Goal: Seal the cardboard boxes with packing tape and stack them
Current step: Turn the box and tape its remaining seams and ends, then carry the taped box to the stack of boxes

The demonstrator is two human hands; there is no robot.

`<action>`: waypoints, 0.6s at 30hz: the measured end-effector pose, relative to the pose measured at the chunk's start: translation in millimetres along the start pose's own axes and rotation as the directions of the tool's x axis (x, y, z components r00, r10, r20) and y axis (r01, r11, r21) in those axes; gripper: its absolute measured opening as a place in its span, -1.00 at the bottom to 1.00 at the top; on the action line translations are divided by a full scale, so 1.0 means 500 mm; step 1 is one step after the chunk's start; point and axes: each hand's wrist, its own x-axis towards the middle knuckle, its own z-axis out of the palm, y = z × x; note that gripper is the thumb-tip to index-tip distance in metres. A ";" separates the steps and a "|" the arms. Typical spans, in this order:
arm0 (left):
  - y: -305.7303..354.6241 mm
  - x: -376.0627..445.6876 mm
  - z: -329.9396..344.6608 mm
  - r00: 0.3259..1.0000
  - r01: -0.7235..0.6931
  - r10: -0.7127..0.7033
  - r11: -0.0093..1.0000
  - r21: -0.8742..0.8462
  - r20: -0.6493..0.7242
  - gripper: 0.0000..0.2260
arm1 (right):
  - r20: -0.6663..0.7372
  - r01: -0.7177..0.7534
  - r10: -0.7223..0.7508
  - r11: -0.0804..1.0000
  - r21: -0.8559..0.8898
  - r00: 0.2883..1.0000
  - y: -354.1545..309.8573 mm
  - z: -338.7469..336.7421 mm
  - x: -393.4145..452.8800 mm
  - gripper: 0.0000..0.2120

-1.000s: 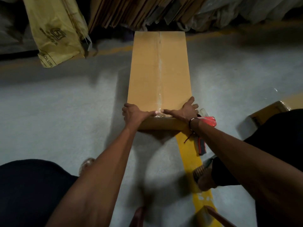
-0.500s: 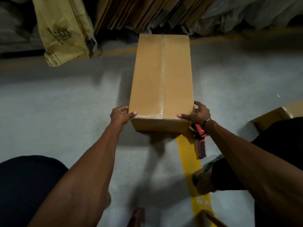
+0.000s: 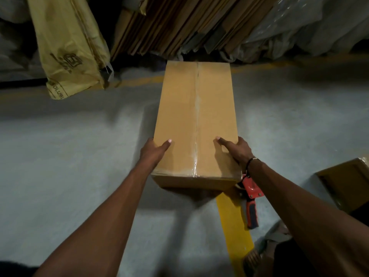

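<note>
I have the long tan cardboard box (image 3: pixel 196 124) lying flat on the grey concrete floor (image 3: pixel 69 156), running straight away from me, its far end close to the leaning stack of flattened brown cardboard sheets (image 3: pixel 179 25). A strip of clear packing tape (image 3: pixel 196 116) runs down the centre seam of its top face and wraps over the near edge.

My left hand (image 3: pixel 152 151) grips the box's left side near the front corner, thumb lying on top and the fingers curled down the side out of sight. My right hand (image 3: pixel 237 148) grasps the right side the same way, thumb on top, with a dark cord bracelet (image 3: pixel 250 163) at the wrist.

Just beside the box's near right corner, a red-and-black handheld tape dispenser (image 3: pixel 252 198) lies on the floor, partly under my right forearm. A yellow painted floor stripe (image 3: pixel 233 222) runs from under the box's front toward me. To the right sits the corner of another brown cardboard box (image 3: pixel 345 182). At the upper left hangs a pale yellow printed plastic sack (image 3: pixel 67 48).
</note>
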 end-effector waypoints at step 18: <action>0.062 0.159 0.008 0.992 -0.103 0.113 0.980 -0.171 0.056 -0.34 | -0.023 0.263 -0.262 0.962 0.079 0.965 -0.047 -0.004 0.139 -0.35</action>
